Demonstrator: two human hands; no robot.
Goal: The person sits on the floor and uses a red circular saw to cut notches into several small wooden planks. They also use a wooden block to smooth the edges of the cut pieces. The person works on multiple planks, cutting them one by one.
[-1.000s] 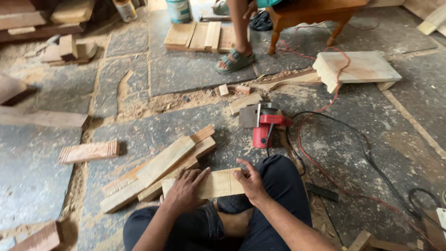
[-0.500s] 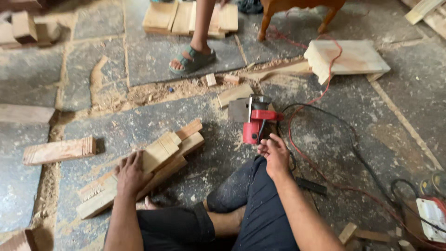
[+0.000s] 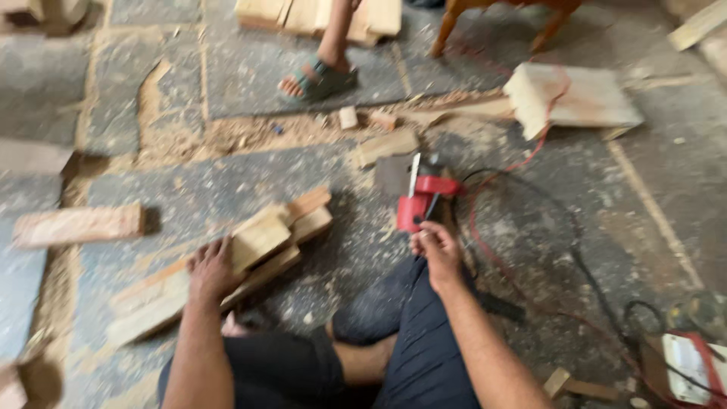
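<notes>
I sit cross-legged on a stone floor. My left hand [image 3: 212, 270] rests on a stack of long wooden planks [image 3: 257, 242] lying on the floor to my left, fingers spread over the top one. My right hand [image 3: 434, 248] reaches to the rear of a red electric circular saw [image 3: 419, 198] that lies on the floor in front of my knee; its fingers are curled at the saw's handle end, and the blur hides whether they grip it. A red cord [image 3: 492, 227] loops away from the saw.
Another person's sandalled foot [image 3: 318, 79] stands at the back, near a pile of boards [image 3: 318, 15]. A thick wooden block [image 3: 572, 98] lies at the right, a short plank [image 3: 76, 225] at the left. Sawdust and offcuts litter the floor; a wooden stool's legs [image 3: 447, 30] show above.
My left hand has left my lap and gone onto the plank stack. My right hand has reached forward to the red saw. The view has shifted and blurred.
</notes>
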